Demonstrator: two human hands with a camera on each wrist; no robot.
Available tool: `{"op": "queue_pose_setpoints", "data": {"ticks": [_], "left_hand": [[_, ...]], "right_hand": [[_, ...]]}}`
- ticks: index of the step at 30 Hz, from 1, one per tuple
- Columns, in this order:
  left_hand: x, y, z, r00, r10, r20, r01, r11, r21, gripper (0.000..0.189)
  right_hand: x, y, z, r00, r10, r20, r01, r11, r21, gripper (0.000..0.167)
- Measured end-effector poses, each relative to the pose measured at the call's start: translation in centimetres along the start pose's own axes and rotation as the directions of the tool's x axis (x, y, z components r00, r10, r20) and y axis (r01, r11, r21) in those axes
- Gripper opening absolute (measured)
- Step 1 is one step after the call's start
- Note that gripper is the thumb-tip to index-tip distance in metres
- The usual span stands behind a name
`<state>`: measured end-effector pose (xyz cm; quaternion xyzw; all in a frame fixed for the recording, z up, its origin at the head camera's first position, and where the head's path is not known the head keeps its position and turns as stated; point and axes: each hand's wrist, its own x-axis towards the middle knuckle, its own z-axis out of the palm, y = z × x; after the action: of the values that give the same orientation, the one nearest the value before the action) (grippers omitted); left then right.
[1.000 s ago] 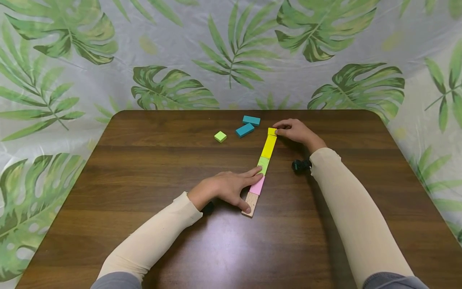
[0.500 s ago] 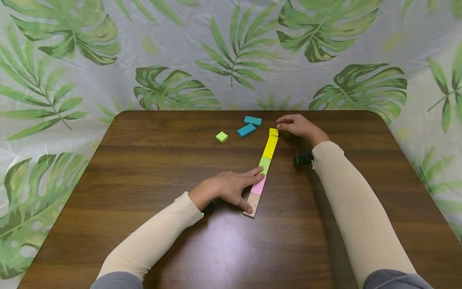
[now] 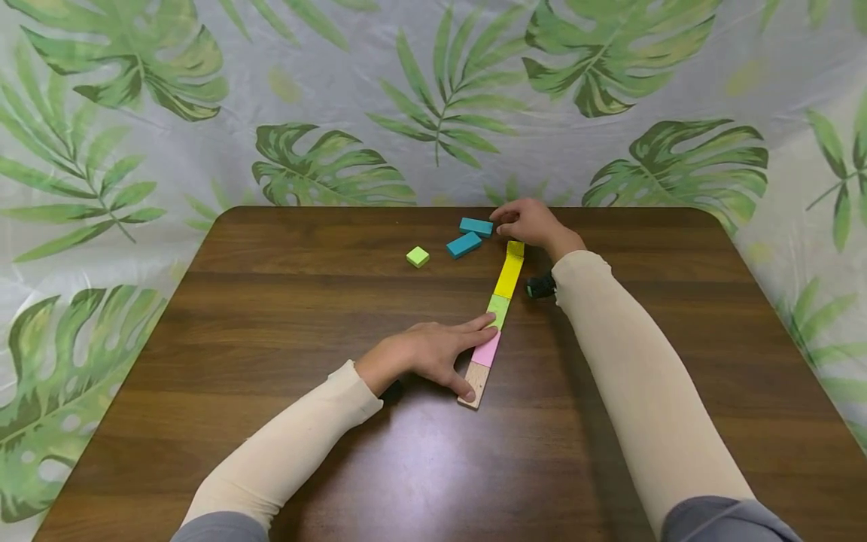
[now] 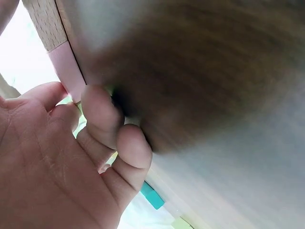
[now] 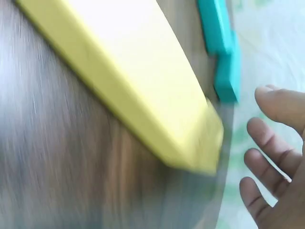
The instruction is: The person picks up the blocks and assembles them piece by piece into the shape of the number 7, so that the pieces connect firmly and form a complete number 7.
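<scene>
A slanting row of flat blocks lies on the table: a bare wooden block [image 3: 479, 376], a pink block [image 3: 485, 351], a light green block [image 3: 500, 305], a long yellow block [image 3: 509, 276] and a small yellow block [image 3: 515, 249] at the far end. My left hand [image 3: 427, 352] rests along the near part, thumb on the wood, straight fingers touching the pink and green blocks. Beyond the row's far end hovers my right hand [image 3: 531, 224], its fingers bent loosely around nothing. Two blue blocks, one nearer [image 3: 463, 245] and one farther [image 3: 476, 226], lie just left of its fingertips.
A small light green block [image 3: 418, 257] sits alone left of the blue blocks. The brown wooden table [image 3: 291, 316] ends close behind the blue blocks, against a leaf-patterned curtain [image 3: 325, 90].
My right hand has left the small yellow block, lifted, and shifted left toward the blue blocks. My left hand stays on the row, and the blocks keep their places.
</scene>
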<state>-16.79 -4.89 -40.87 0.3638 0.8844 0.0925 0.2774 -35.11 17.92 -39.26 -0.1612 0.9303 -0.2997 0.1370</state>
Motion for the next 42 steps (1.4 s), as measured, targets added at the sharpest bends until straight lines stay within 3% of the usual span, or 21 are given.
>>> {"op": "queue_pose_setpoints", "data": {"ticks": [13,30,38,42], "left_hand": [[0.0,0.2,-0.2,1.0,0.02,-0.009,-0.019,1.0,0.014,0.099],[-0.2,-0.1,0.1,1.0,0.002,-0.012,-0.002,1.0,0.001,0.099],[-0.1,0.0,0.1,1.0,0.002,-0.017,-0.002,1.0,0.003,0.098],[-0.2,0.0,0.0,1.0,0.006,-0.023,-0.006,1.0,0.009,0.099]], "right_hand": [[1.3,-2.1,3.0,0.998,-0.059,0.013,0.061,0.981,-0.183,0.035],[2.6,-5.2,6.9,0.991,-0.133,-0.013,0.131,0.986,-0.106,0.031],[2.8,-5.2,6.6,0.994,-0.109,0.007,0.11,0.992,-0.058,0.043],[2.6,-5.2,6.0,0.997,-0.079,0.007,0.079,0.994,-0.075,0.039]]}}
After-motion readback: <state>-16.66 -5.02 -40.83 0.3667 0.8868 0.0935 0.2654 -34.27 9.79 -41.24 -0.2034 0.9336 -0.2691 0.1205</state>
